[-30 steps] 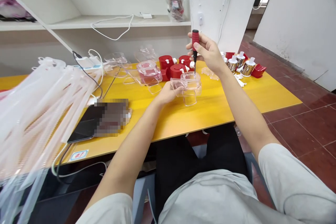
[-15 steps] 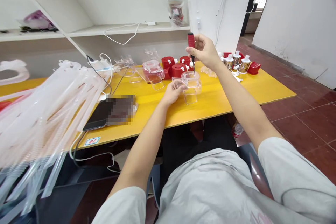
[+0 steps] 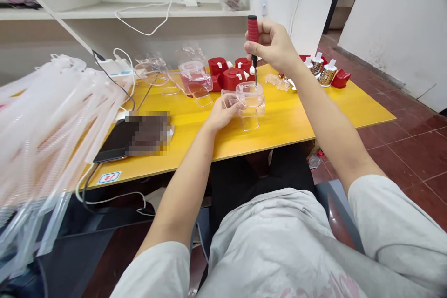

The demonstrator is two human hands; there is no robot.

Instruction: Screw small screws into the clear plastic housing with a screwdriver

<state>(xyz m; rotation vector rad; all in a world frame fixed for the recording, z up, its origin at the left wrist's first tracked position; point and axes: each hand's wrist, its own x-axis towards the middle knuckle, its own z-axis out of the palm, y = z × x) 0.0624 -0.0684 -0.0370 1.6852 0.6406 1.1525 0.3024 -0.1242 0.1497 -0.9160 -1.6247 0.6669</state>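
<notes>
The screwdriver is pinched upright in the R hand, its red handle gripped btwn thumb and curled fingers, shaft pointing straight down. It seems held so for the tip to be brought onto the work from above. The tip is seen at the top rim of a clear housing, directly below the R hand; contact can't be told from this view. The housing appears to stand upright on the bench, just right of the L hand, and is steadied by that hand, whose fingers are spread against its left side, apparently to stop it shifting under the tool.

Ahead of the hands, red caps are grouped beside a second clear housing. Beyond the R hand, metal graters w/ white tops are lined up near the bench's far edge, seemingly kept clear of the work. Left of the L hand, a part-pixelated phone lies flat, next to a bundle of clear plastic strips.
</notes>
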